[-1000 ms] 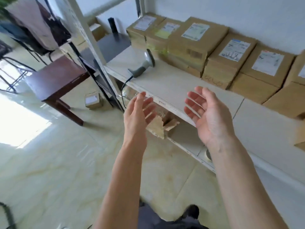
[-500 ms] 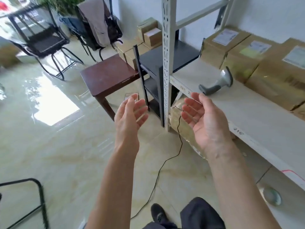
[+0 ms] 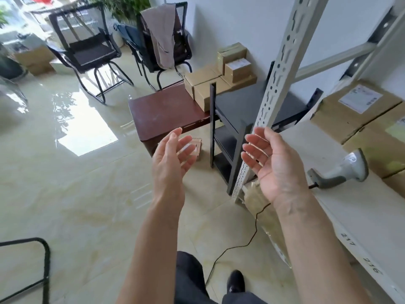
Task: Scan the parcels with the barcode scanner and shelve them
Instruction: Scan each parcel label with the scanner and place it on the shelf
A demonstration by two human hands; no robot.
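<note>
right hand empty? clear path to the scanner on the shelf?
Probably yes. The right hand is open and holds nothing, and the barcode scanner lies on the white shelf just beside it, handle toward the hand, with only bare shelf between them.

Scanner (image 3: 341, 172) lies on shelf (image 3: 355, 207) at right, boxes (image 3: 355, 110) just behind it. Low table (image 3: 166, 110) left of shelf post (image 3: 282, 69); chairs (image 3: 87, 51) behind table; small box (image 3: 195, 148) on floor beside it.

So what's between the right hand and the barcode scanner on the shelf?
In the head view, only bare white shelf lies between the right hand and the barcode scanner. The scanner's black cord runs off its handle end, behind the wrist and down to the floor.
</note>
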